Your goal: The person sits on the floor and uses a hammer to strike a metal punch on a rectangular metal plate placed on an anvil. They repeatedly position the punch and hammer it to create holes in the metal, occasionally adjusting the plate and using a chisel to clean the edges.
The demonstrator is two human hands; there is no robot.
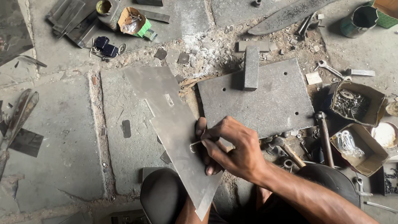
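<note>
A long grey metal sheet (174,124) with a small rectangular slot slants from the floor up over my knee. My left hand (201,127) is mostly hidden beneath it; only fingertips curl over its right edge, and the forearm shows below. My right hand (234,149) reaches in from the right and pinches a thin, small metal tool (196,144), whose tip rests on the sheet's surface near that edge.
A thick steel plate (269,103) carrying an upright steel block (251,68) lies just behind. Hammers (324,135), a wrench (329,68), cardboard boxes of washers (356,103) and small parts (356,151) crowd the right. A tin can (358,20) and metal scraps (72,18) lie at the back.
</note>
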